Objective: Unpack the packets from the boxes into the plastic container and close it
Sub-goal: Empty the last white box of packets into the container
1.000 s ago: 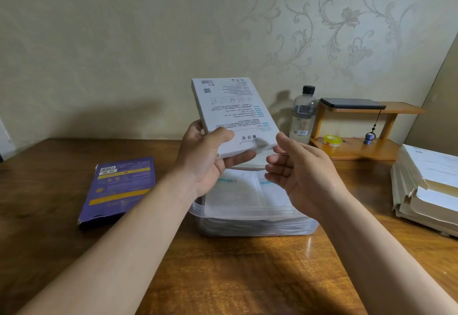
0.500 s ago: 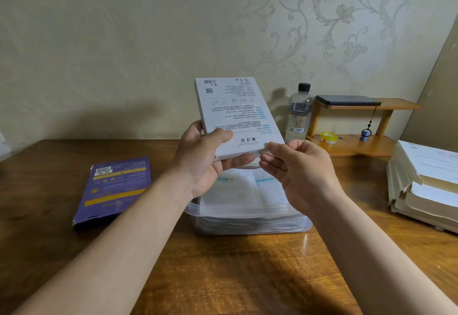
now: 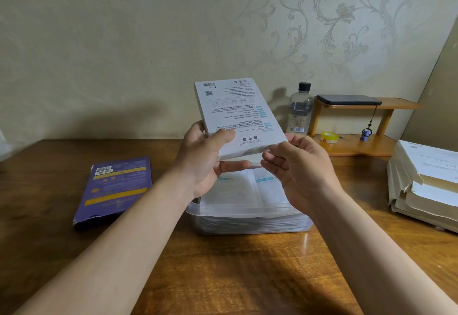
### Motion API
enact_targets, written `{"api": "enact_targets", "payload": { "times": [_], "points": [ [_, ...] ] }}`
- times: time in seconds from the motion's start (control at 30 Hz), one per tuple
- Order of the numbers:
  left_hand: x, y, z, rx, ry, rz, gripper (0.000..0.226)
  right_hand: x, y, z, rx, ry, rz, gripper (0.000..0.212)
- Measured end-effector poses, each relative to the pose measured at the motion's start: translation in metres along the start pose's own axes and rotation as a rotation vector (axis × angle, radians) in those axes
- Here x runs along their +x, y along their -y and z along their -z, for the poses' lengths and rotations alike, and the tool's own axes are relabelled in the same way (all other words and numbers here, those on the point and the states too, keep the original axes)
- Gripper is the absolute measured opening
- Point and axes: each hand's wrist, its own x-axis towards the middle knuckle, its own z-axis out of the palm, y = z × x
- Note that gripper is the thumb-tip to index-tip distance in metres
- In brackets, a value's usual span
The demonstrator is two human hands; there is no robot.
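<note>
My left hand (image 3: 203, 161) grips a flat white box (image 3: 235, 111) printed with small text, tilted up over a clear plastic container (image 3: 247, 225). My right hand (image 3: 300, 171) pinches the box's near end at its right corner. White packets (image 3: 235, 190) lie stacked inside the open container, filling it nearly to the rim. A flat purple box (image 3: 116, 188) with yellow stripes lies on the wooden table (image 3: 223, 277) to the left. No container lid is in view.
A plastic water bottle (image 3: 300, 111) stands at the wall. A small wooden shelf (image 3: 357, 143) to its right carries a dark phone (image 3: 347, 100), a tape roll (image 3: 329, 137) and a hanging charm. A stack of papers (image 3: 426, 180) lies at the right edge.
My right hand has moved in from just beside the box and now pinches its near end. The left hand keeps its grip and the box has barely moved.
</note>
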Motion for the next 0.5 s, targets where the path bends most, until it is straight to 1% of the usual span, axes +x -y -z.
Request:
{"api": "enact_targets", "payload": {
  "times": [0.13,0.27,0.33,0.5],
  "points": [
    [0.0001,0.0009,-0.0007,0.002,0.007,-0.002,0.023,-0.0004,0.0005,0.0005,0.019,0.005,-0.004,0.038],
    [0.0001,0.0022,-0.0006,0.035,0.014,-0.011,0.036,0.0001,0.0013,0.0003,0.018,-0.009,-0.028,0.030],
    [0.0001,0.0028,-0.0003,0.059,0.002,-0.004,0.037,0.0003,0.0017,-0.0006,0.018,-0.016,-0.039,0.027],
    [0.0012,0.0037,0.0008,0.089,-0.059,0.010,0.037,-0.0012,0.0020,-0.0014,0.010,-0.021,-0.035,0.029]
  ]
}}
